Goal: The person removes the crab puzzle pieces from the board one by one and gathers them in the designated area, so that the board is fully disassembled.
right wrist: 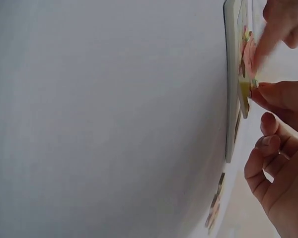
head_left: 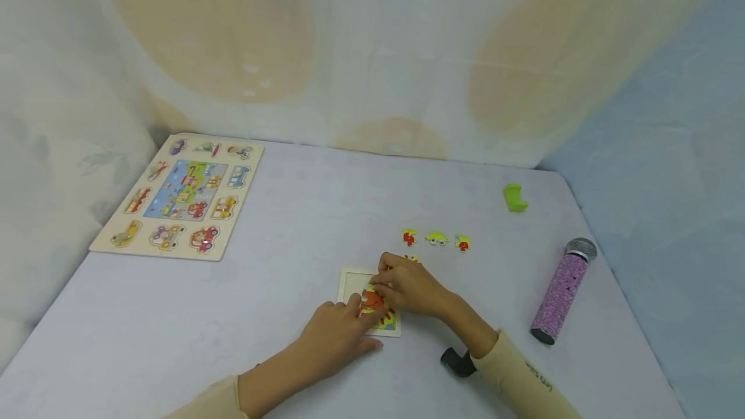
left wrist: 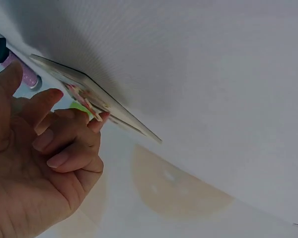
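Note:
A small square puzzle board (head_left: 349,279) with a pale frame lies near the front middle of the table, red and yellow puzzle pieces (head_left: 370,301) in its lower part. From the left, my left hand (head_left: 333,336) reaches over it, index finger extended onto the red pieces and the other fingers partly bent. My right hand (head_left: 414,288) comes over the board's right side. In the right wrist view its thumb and index finger pinch a puzzle piece (right wrist: 245,101), which sits tilted at the board. Its picture is mostly hidden by the fingers.
Several loose puzzle pieces (head_left: 436,238) lie behind my right hand. A large vehicle puzzle (head_left: 241,202) is at the back left. On the right are a green block (head_left: 515,198) and a purple glitter microphone (head_left: 561,293). A black curved object (head_left: 457,363) lies partly under the right sleeve.

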{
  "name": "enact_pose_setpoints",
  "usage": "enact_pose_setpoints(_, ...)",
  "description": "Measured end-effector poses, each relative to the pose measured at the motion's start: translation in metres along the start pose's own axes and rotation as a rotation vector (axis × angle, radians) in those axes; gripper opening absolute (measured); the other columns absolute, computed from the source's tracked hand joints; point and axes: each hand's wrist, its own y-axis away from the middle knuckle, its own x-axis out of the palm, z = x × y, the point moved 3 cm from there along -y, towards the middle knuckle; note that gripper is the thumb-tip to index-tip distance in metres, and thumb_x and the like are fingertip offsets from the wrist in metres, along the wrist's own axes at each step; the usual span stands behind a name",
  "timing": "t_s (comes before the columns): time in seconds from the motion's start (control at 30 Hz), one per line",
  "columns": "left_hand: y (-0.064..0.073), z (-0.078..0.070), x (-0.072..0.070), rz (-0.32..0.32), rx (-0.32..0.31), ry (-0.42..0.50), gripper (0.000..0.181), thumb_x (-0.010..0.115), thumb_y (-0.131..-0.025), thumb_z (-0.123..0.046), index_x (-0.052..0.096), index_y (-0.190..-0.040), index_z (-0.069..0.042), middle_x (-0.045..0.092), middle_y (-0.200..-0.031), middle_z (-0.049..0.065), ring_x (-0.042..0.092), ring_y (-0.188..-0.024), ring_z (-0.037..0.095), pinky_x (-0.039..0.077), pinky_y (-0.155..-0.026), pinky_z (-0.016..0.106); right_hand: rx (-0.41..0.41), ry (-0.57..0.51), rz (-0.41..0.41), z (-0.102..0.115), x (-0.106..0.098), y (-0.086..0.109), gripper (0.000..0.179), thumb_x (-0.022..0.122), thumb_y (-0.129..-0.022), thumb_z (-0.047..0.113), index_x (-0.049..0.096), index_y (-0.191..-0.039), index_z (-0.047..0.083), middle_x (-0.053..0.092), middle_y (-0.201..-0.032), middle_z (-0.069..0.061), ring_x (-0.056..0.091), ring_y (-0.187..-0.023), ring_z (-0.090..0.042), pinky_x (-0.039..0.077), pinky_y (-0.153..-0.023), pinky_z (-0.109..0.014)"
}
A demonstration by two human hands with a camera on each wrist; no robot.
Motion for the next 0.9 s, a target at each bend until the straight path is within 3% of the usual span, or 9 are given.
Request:
enact_pose_setpoints(0.2, -0.003, -0.005, -0.003, -0.004, -0.024, -0.047, 0.045, 0.062, -0.089, -0.060, 0.069, -0.124, -0.033, 0.051, -0.082, 0.002, 0.044, -0.050, 0.014, 0.036, -0.053, 0.026, -0.023, -0.029, 0.006, 0.000, -0.002, 0.000, 0.018, 0.071, -0.091, 0.015, 0.078, -0.107, 0.010, 0.051, -0.088, 0.008, 0.047, -0.075, -0.005, 0.041, -0.065, -0.018)
enact_pose_setpoints(0.37, -0.008, -0.011, -0.005, -0.034, 0.026, -0.129, 0.049, 0.061, -0.088, -0.060, 0.070, -0.122, -0.026, 0.056, -0.089, 0.001, 0.047, -0.057, 0.013, 0.035, -0.055, 0.024, -0.061, -0.004, -0.025, 0.003, -0.006, 0.002, 0.018, 0.071, -0.090, 0.013, 0.079, -0.105, 0.008, 0.052, -0.089, 0.006, 0.047, -0.074, -0.007, 0.040, -0.065, -0.019)
enact_pose_setpoints(0.53, -0.013, -0.012, -0.006, -0.041, 0.052, -0.192, 0.051, 0.060, -0.089, -0.061, 0.071, -0.122, -0.024, 0.059, -0.094, 0.001, 0.046, -0.056, 0.013, 0.035, -0.054, 0.023, -0.033, 0.019, -0.016, 0.003, -0.008, 0.003, 0.019, 0.069, -0.092, 0.017, 0.078, -0.108, 0.011, 0.050, -0.089, 0.005, 0.046, -0.075, -0.008, 0.040, -0.066, -0.020)
enact_pose_setpoints(0.77, -0.009, -0.006, 0.004, -0.061, 0.053, -0.067, 0.046, 0.068, -0.087, -0.054, 0.068, -0.124, -0.027, 0.061, -0.108, 0.002, 0.055, -0.060, 0.015, 0.045, -0.056, 0.027, 0.010, 0.005, 0.013, -0.003, -0.005, 0.007, 0.021, 0.069, -0.091, 0.017, 0.078, -0.110, 0.015, 0.050, -0.091, 0.004, 0.047, -0.079, -0.011, 0.040, -0.068, -0.021)
enact_pose_setpoints(0.9, -0.007, -0.008, 0.006, -0.061, 0.046, -0.041, 0.052, 0.065, -0.088, -0.057, 0.066, -0.129, -0.024, 0.061, -0.112, 0.002, 0.057, -0.066, 0.014, 0.045, -0.057, 0.027, -0.002, 0.011, 0.005, -0.003, -0.006, 0.009, 0.022, 0.070, -0.090, 0.017, 0.078, -0.111, 0.018, 0.049, -0.091, 0.005, 0.046, -0.080, -0.010, 0.040, -0.069, -0.022)
